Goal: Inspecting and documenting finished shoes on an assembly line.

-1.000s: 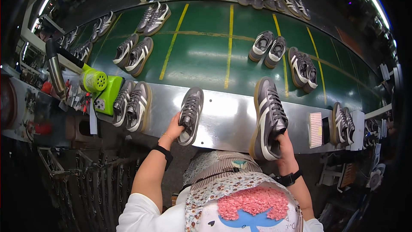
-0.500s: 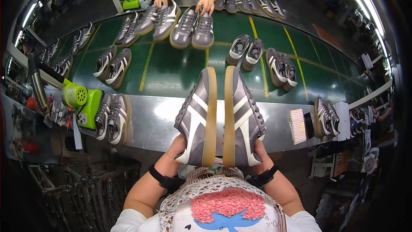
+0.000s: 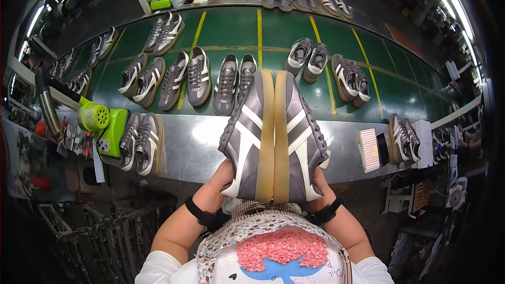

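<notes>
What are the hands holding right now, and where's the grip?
Each holds one grey sneaker by its heel end: left hand the left sneaker, right hand the right sneaker, pressed together side by side, soles up.

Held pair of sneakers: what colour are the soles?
Translucent tan gum soles on grey sneakers with white stripes, seen in the head view.

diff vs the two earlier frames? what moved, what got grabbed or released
A second ago each hand lifted one grey sneaker off the steel ledge. Now the left hand and right hand press the left sneaker and right sneaker together, gum soles touching, raised closer to the camera. Shoes on the green belt have shifted. The green tool and sneaker pair beside it stayed.
</notes>
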A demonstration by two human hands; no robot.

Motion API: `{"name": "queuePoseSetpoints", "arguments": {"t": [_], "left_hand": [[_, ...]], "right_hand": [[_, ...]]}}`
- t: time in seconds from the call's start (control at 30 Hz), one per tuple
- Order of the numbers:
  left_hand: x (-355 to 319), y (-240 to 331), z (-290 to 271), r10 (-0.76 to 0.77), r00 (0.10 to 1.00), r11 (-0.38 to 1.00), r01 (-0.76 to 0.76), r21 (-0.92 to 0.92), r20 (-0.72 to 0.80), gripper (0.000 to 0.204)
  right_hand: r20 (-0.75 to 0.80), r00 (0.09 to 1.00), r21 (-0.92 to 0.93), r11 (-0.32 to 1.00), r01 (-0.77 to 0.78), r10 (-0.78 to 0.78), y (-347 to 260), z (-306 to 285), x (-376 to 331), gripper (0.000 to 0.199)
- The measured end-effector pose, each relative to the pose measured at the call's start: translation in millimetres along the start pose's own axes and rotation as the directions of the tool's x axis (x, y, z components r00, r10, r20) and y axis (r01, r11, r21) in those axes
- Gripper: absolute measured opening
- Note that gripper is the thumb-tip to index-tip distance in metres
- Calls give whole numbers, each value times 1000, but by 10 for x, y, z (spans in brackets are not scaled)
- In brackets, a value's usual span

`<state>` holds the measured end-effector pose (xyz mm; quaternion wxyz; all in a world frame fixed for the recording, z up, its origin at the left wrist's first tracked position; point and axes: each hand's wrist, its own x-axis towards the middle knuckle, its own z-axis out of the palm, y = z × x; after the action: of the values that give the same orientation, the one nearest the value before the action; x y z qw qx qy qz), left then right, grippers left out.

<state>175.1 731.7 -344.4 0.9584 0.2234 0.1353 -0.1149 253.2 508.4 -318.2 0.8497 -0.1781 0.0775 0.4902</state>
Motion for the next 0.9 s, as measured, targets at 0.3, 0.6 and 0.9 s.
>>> {"name": "queuePoseSetpoints", "arguments": {"t": [0.3, 0.6, 0.9], "left_hand": [[-251, 425, 319, 179, 979, 967, -193, 164, 97, 62], [-253, 578, 508, 58, 991, 996, -66, 62, 122, 60], [-379, 669, 366, 13, 1000, 895, -23, 445, 25, 57]], "right_hand": [[71, 945, -402, 858, 321, -320, -170, 249, -223, 76], [55, 971, -389, 891, 234, -232, -339, 472, -221, 63], [-131, 947, -786, 613, 81, -293, -486, 462, -403, 53]]}}
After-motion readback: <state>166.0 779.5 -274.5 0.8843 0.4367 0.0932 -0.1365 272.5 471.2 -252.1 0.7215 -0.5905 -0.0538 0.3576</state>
